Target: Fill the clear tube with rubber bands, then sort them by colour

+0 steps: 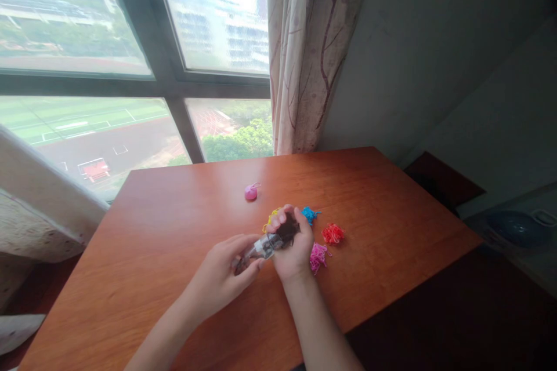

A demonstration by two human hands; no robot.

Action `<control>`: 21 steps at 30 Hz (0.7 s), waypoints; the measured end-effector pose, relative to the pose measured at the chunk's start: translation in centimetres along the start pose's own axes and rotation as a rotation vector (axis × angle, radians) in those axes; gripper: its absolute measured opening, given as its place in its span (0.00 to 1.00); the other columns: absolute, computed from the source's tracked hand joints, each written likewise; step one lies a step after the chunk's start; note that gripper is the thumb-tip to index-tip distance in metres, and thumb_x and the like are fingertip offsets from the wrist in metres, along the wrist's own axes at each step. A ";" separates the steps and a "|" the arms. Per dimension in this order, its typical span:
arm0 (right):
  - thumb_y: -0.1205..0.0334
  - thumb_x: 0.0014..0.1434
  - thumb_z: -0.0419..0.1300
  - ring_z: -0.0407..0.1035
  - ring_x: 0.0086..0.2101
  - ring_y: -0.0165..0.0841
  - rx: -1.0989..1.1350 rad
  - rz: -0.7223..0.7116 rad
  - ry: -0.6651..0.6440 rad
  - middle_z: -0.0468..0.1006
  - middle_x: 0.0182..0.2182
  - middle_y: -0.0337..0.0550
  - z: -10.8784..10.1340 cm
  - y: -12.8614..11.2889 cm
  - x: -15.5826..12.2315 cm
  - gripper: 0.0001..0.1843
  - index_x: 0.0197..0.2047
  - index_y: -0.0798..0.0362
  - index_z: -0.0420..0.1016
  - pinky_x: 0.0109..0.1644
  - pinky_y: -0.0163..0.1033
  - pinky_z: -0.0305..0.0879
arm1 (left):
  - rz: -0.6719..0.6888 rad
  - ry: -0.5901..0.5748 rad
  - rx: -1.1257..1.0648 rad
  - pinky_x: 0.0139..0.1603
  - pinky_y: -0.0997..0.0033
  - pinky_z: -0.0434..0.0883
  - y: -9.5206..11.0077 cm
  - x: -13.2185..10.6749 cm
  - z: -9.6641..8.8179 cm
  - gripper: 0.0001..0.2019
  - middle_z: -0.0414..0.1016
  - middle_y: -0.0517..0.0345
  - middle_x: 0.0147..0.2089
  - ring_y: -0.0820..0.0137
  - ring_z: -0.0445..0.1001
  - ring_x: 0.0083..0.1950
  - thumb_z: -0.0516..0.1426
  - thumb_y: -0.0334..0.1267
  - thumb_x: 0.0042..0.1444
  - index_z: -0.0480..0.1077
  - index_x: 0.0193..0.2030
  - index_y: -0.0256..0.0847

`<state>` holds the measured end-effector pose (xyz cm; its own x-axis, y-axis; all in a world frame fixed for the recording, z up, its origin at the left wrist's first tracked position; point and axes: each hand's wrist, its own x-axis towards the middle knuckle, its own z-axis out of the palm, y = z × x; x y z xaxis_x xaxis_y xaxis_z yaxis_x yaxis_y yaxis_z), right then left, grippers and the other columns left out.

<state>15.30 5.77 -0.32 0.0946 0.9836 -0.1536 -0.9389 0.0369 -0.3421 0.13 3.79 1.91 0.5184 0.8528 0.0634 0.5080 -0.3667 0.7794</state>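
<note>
My left hand (228,266) is closed around a small clear plastic container or bag (263,246), its end pointing at my other palm. What is inside it is too blurred to make out. My right hand (298,252) is turned palm up, with curled fingers cupped around a dark clump (288,231) that looks like black rubber bands. The clear end touches or nearly touches this clump. Just beyond the right hand lie a partly hidden yellow bunch (266,226) and a blue bunch (309,215). Beside the wrist is a pink stringy bunch (319,257), with a red one (333,233) farther right.
A round pink object with a loop (251,192) sits toward the back of the brown wooden table (174,226). Behind the table stand a window (167,78) and a patterned curtain (300,69). A bluish bottle-like object (509,229) is at the far right.
</note>
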 end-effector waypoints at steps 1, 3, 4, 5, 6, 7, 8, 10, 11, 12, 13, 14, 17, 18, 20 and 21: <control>0.53 0.57 0.60 0.61 0.24 0.25 0.000 0.001 0.014 0.67 0.22 0.34 0.0 0.0 0.1 0.11 0.30 0.52 0.74 0.27 0.29 0.59 | 0.005 -0.021 -0.001 0.37 0.73 0.66 -0.1 -0.1 -0.2 0.12 0.77 0.58 0.37 0.68 0.72 0.36 0.54 0.40 0.61 0.73 0.47 0.39; 0.50 0.58 0.60 0.61 0.23 0.25 0.002 0.004 0.022 0.67 0.21 0.34 -0.1 -0.1 0.2 0.14 0.29 0.53 0.74 0.26 0.29 0.57 | 0.002 -0.066 -0.006 0.37 0.73 0.66 -0.2 -0.2 -0.5 0.12 0.77 0.58 0.38 0.69 0.72 0.36 0.54 0.41 0.61 0.73 0.47 0.39; 0.50 0.58 0.60 0.61 0.23 0.25 0.001 0.006 0.020 0.66 0.21 0.34 -0.2 -0.1 0.3 0.14 0.29 0.53 0.74 0.25 0.28 0.56 | -0.003 -0.083 -0.010 0.37 0.74 0.66 -0.3 -0.2 -0.6 0.12 0.77 0.58 0.38 0.69 0.72 0.36 0.54 0.41 0.61 0.73 0.47 0.39; 0.51 0.58 0.60 0.60 0.22 0.24 -0.002 0.009 0.018 0.66 0.21 0.33 -0.2 -0.1 0.3 0.14 0.29 0.53 0.74 0.24 0.28 0.56 | -0.007 -0.092 -0.014 0.37 0.74 0.66 -0.3 -0.2 -0.7 0.12 0.77 0.58 0.38 0.69 0.72 0.37 0.54 0.41 0.62 0.73 0.47 0.39; 0.53 0.58 0.60 0.60 0.21 0.24 -0.010 0.010 0.015 0.65 0.20 0.33 -0.2 -0.1 0.3 0.12 0.30 0.53 0.74 0.23 0.27 0.55 | -0.008 -0.095 -0.017 0.37 0.74 0.66 -0.3 -0.2 -0.7 0.13 0.77 0.58 0.38 0.69 0.72 0.37 0.54 0.41 0.62 0.73 0.48 0.39; 0.54 0.57 0.61 0.59 0.21 0.23 -0.025 0.009 0.014 0.65 0.20 0.32 -0.2 0.0 0.3 0.10 0.31 0.52 0.74 0.23 0.27 0.54 | -0.004 -0.093 -0.019 0.38 0.74 0.66 -0.3 -0.2 -0.7 0.13 0.77 0.58 0.38 0.69 0.72 0.36 0.54 0.41 0.61 0.73 0.49 0.39; 0.57 0.56 0.62 0.59 0.21 0.23 -0.045 0.002 0.013 0.66 0.21 0.32 -0.2 0.1 0.3 0.08 0.33 0.52 0.74 0.22 0.26 0.53 | 0.003 -0.086 -0.019 0.38 0.74 0.66 -0.2 -0.2 -0.7 0.13 0.77 0.58 0.38 0.69 0.71 0.36 0.54 0.41 0.61 0.73 0.49 0.39; 0.61 0.55 0.63 0.58 0.20 0.21 -0.090 -0.023 0.013 0.68 0.23 0.32 -0.2 0.2 0.2 0.05 0.36 0.52 0.75 0.21 0.26 0.52 | 0.023 -0.064 -0.021 0.38 0.74 0.66 -0.1 -0.1 -0.6 0.13 0.77 0.58 0.37 0.69 0.71 0.36 0.55 0.42 0.61 0.73 0.48 0.39; 0.63 0.54 0.63 0.58 0.20 0.21 -0.109 -0.041 0.016 0.69 0.25 0.32 -0.2 0.3 0.2 0.06 0.38 0.52 0.75 0.21 0.25 0.53 | 0.032 -0.053 -0.026 0.38 0.74 0.66 -0.1 0.0 -0.5 0.13 0.77 0.58 0.37 0.70 0.71 0.35 0.55 0.42 0.61 0.73 0.48 0.39; 0.65 0.53 0.64 0.59 0.21 0.21 -0.126 -0.060 0.019 0.70 0.26 0.33 -0.1 0.3 0.2 0.08 0.39 0.52 0.75 0.22 0.25 0.54 | 0.038 -0.043 -0.030 0.38 0.74 0.66 -0.1 0.0 -0.4 0.13 0.77 0.58 0.38 0.70 0.71 0.35 0.55 0.42 0.61 0.73 0.48 0.39; 0.66 0.53 0.64 0.60 0.22 0.21 -0.143 -0.077 0.022 0.71 0.28 0.34 -0.1 0.4 0.1 0.09 0.39 0.52 0.76 0.22 0.25 0.55 | 0.040 -0.035 -0.033 0.38 0.75 0.66 -0.1 0.0 -0.3 0.13 0.77 0.58 0.38 0.70 0.71 0.36 0.55 0.42 0.61 0.73 0.49 0.39; 0.67 0.51 0.64 0.61 0.22 0.21 -0.157 -0.093 0.025 0.72 0.29 0.35 -0.1 0.5 0.1 0.10 0.39 0.52 0.76 0.22 0.25 0.55 | 0.041 -0.031 -0.034 0.38 0.75 0.66 -0.1 0.0 -0.2 0.14 0.77 0.58 0.38 0.70 0.71 0.36 0.55 0.42 0.61 0.73 0.50 0.39; 0.69 0.49 0.63 0.62 0.24 0.22 -0.192 -0.134 0.034 0.73 0.28 0.35 0.0 0.6 0.0 0.10 0.37 0.53 0.77 0.22 0.25 0.57 | 0.032 -0.029 -0.030 0.37 0.74 0.66 -0.2 -0.1 0.0 0.15 0.77 0.58 0.39 0.70 0.71 0.36 0.55 0.42 0.62 0.72 0.52 0.39; 0.69 0.49 0.63 0.62 0.23 0.21 -0.201 -0.147 0.043 0.73 0.28 0.35 0.1 0.7 0.0 0.09 0.36 0.53 0.77 0.22 0.25 0.56 | 0.030 -0.032 -0.028 0.37 0.74 0.66 -0.2 -0.1 0.0 0.15 0.77 0.58 0.39 0.69 0.71 0.36 0.55 0.41 0.61 0.72 0.52 0.39; 0.67 0.51 0.64 0.61 0.22 0.21 -0.220 -0.155 0.071 0.74 0.28 0.35 0.2 0.7 0.0 0.08 0.37 0.52 0.76 0.21 0.24 0.55 | 0.032 -0.046 -0.028 0.37 0.74 0.65 -0.2 -0.2 -0.1 0.15 0.76 0.57 0.39 0.69 0.70 0.36 0.54 0.41 0.61 0.72 0.52 0.38; 0.65 0.53 0.65 0.61 0.21 0.20 -0.233 -0.147 0.082 0.75 0.29 0.35 0.2 0.7 -0.1 0.08 0.39 0.52 0.76 0.21 0.24 0.55 | 0.034 -0.059 -0.029 0.37 0.74 0.65 -0.2 -0.2 -0.2 0.14 0.76 0.57 0.38 0.69 0.70 0.36 0.54 0.40 0.61 0.72 0.51 0.38</control>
<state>14.61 5.76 -0.34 0.2592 0.9528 -0.1580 -0.8128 0.1268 -0.5686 -0.21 3.76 1.85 0.5754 0.8161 0.0538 0.4695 -0.3834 0.7953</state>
